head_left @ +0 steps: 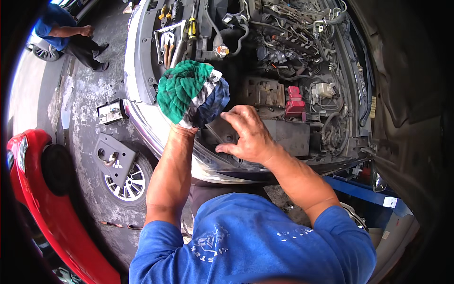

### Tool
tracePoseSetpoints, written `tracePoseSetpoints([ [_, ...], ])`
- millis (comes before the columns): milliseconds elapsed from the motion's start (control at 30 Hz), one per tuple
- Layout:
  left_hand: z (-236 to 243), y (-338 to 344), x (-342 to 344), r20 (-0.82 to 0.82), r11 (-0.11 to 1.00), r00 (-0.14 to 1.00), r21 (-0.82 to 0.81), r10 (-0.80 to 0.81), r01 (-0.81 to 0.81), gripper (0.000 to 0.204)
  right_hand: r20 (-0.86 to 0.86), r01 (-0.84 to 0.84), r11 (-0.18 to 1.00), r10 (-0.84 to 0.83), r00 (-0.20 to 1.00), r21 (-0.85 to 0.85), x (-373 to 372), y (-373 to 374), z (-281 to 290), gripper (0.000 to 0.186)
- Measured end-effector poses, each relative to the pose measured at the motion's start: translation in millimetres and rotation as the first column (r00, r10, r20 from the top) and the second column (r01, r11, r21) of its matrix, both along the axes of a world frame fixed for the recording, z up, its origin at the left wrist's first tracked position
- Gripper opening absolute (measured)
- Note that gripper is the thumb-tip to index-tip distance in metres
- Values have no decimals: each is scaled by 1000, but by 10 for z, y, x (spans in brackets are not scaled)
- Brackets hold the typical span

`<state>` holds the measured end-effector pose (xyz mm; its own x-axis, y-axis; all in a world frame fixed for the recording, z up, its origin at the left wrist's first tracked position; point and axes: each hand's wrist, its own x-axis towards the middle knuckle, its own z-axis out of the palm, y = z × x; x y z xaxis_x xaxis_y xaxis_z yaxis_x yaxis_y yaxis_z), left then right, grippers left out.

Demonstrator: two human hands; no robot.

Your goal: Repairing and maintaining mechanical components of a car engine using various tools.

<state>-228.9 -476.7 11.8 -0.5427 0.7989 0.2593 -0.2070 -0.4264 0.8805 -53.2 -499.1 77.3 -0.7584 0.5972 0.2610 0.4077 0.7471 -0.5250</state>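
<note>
A bundled rag (191, 94) in green, white and dark blue covers my left hand (183, 131) down to the wrist. The hand holds it up over the front edge of the car's engine bay, and the cloth hides its fingers. Just right of the rag, my right hand (250, 135) is empty, with thumb and fingers spread. Its fingertips come close to the rag; whether they touch it I cannot tell. Below the right hand lies a dark flat cover (286, 137). Beyond are a rusty bracket (267, 92) and a red terminal cover (294, 102).
Wrenches (160, 47), a yellow-handled screwdriver (192, 28) and orange-handled pliers (165, 14) lie along the car's front panel. A wheel (130, 189) with a dark plate (113, 158) on it, an open box (111, 112), a red bumper (56, 222) and another person (61, 31) are to the left.
</note>
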Motion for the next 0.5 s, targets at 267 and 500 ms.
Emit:
tracePoseSetpoints([
  [267, -234, -379, -8, 813, 869, 377, 287, -443, 402, 53, -309, 37, 992, -74, 948, -124, -315, 203, -334, 14],
  [500, -201, -295, 259, 819, 872, 518, -46, -246, 488, 30, -36, 249, 678, -377, 925, -691, -77, 400, -429, 19],
])
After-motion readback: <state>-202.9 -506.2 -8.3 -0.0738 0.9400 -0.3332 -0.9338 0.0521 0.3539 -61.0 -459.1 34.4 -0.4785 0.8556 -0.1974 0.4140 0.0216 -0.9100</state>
